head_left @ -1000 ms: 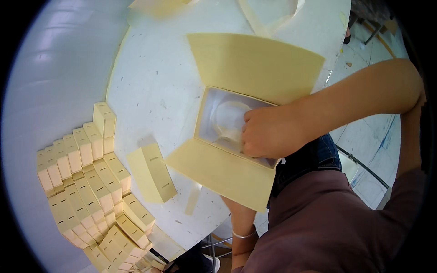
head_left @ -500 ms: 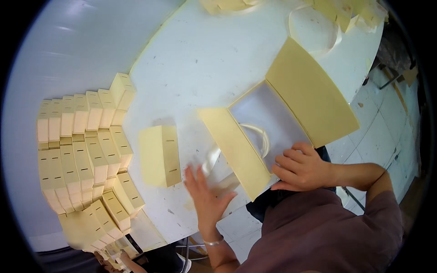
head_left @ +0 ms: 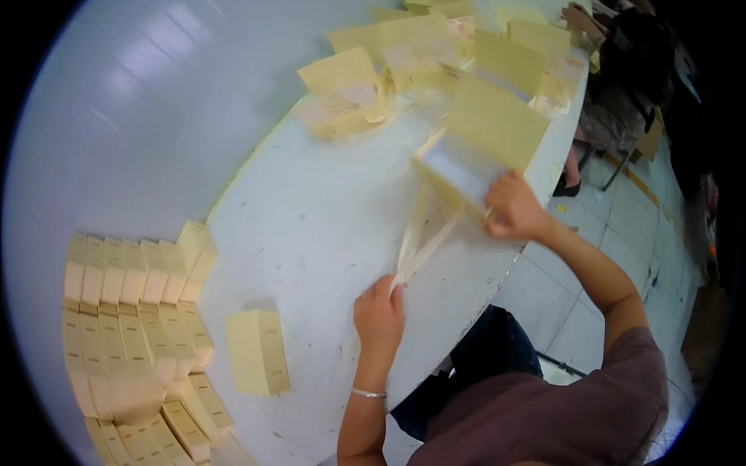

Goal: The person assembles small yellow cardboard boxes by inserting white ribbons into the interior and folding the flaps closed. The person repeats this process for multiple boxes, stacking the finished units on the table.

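Observation:
My right hand (head_left: 514,208) is closed on the near edge of an opened pale-yellow cardboard box (head_left: 497,116), whose inside is whitish. The box is tilted and somewhat blurred. A pale ribbon (head_left: 423,252) runs down from the box in two strands. Their lower ends meet in the pinched fingers of my left hand (head_left: 378,317), just over the white table (head_left: 326,241). Left of that hand, a closed pale-yellow box (head_left: 256,352) with two dark slots stands alone on the table.
Several rows of closed yellow boxes (head_left: 140,334) stand at the left. Several opened boxes (head_left: 346,89) with ribbons crowd the far end. At the far right, a seated person (head_left: 633,78) is by the table edge (head_left: 509,268).
The opened box has moved farther away with my right hand on it. My left hand, open before, has closed on the ribbon. The view has shifted toward the far end.

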### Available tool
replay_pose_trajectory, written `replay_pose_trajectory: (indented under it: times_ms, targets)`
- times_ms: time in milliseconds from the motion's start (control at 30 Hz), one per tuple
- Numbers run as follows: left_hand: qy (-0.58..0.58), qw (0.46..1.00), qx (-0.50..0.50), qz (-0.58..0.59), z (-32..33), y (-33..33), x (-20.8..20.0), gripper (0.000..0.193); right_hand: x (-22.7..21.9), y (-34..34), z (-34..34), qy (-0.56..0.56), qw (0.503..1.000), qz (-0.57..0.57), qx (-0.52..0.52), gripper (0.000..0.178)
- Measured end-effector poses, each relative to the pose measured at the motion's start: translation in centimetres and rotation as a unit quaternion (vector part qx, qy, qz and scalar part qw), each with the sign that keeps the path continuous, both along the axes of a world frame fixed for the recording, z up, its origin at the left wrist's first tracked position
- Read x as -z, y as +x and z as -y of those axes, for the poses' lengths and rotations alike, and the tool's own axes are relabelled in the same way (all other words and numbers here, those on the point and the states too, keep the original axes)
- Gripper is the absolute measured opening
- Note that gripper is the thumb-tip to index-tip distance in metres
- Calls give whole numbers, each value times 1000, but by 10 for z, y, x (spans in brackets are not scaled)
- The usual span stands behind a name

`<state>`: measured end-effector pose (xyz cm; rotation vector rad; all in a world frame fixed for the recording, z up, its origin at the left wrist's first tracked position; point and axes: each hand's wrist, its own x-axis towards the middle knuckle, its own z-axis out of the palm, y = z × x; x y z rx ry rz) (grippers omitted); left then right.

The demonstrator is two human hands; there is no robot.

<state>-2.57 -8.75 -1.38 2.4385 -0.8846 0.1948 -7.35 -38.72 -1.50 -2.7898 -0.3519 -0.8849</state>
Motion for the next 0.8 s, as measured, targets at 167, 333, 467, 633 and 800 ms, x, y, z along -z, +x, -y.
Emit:
replay_pose_trajectory:
  times_ms: [167, 333, 467, 633, 800]
  targets:
    - [-51, 987, -41, 144, -33, 9, -41, 37, 16, 36, 108, 39, 995, 67, 66, 21]
    - [124, 936, -312, 106, -193, 19, -77, 73, 0, 43, 95, 24, 989, 69, 131, 49]
    - [250, 913, -320, -20, -237, -11, -56, 88, 0, 22, 33, 196, 961, 165, 101, 45]
    - [170, 925, -337, -48, -232, -5, -49, 82, -3, 28, -117, 311, 942, 1, -127, 50]
    - [-148, 880, -333, -303, -225, 10, -71, 72, -14, 35, -197, 360, 858, -220, -294, 59]
